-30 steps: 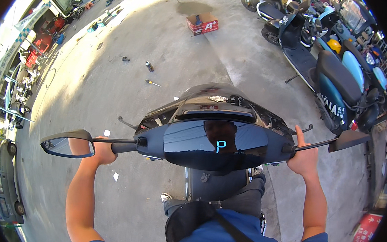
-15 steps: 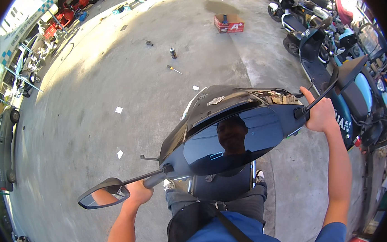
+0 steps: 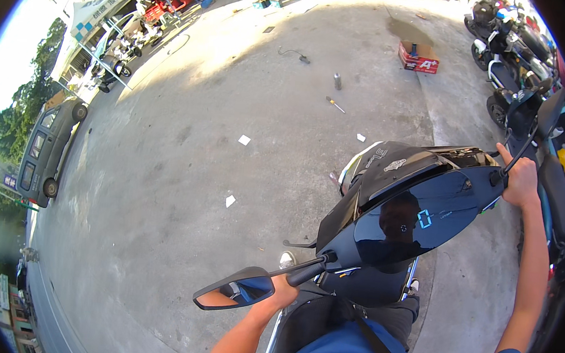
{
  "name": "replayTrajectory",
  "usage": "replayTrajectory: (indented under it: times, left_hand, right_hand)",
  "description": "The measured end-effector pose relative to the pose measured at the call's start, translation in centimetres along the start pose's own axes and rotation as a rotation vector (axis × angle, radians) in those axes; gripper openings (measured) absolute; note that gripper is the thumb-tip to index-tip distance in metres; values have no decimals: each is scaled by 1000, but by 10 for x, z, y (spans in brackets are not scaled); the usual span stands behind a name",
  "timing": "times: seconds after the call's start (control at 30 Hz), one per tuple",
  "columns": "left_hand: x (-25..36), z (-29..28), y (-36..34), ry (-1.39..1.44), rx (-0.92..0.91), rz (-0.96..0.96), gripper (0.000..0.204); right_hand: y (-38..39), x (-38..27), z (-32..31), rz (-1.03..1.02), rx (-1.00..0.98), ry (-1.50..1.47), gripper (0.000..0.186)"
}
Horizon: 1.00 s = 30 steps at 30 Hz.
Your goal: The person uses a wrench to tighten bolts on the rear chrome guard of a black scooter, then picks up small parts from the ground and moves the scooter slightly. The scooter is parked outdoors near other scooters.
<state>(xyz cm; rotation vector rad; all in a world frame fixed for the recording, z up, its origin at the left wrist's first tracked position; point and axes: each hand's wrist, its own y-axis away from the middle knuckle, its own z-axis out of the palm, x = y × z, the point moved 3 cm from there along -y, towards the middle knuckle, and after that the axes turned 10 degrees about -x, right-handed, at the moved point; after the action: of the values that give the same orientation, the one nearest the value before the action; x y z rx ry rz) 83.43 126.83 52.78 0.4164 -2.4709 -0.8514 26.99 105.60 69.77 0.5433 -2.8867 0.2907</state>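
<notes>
I am astride a black electric scooter (image 3: 388, 185), holding its handlebar at both ends. My left hand (image 3: 283, 292) is closed round the left grip, partly hidden behind the left mirror (image 3: 237, 288). At the far right my right hand (image 3: 521, 181) wraps the right grip, just below the right mirror (image 3: 549, 112). Between them, the glossy dashboard (image 3: 398, 219) shows a lit blue digit and a dark reflection. A brake lever (image 3: 300, 245) sticks out ahead of the left grip. My left shoe (image 3: 287, 260) shows beside the scooter's left side.
On the concrete ahead are a red cardboard box (image 3: 419, 57), a can (image 3: 337, 81), a screwdriver (image 3: 336, 105) and white paper scraps (image 3: 244, 139). Parked scooters (image 3: 503, 74) line the right side. A grey van (image 3: 49, 148) stands at left, near a road (image 3: 59, 318).
My view has turned left, so the scooter sits further right in the picture. The dashboard's lit sign has become a larger digit. My left shoe shows farther out from the scooter.
</notes>
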Motion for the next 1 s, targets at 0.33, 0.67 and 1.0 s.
replayTrajectory:
  times: [0.33, 0.67, 1.0]
  left_hand:
    - [-4, -12, -34, -1, -13, -54, 29]
    - [2, -63, -101, 5, 53, -182, 32]
    - [0, -160, -230, 105, 87, -249, 32]
  right_hand:
    - [-70, -3, 6, -110, 45, 22, 71]
    - [-195, -11, 20, -176, 74, 42, 69]
    - [-428, -29, 59, -259, 62, 55, 72]
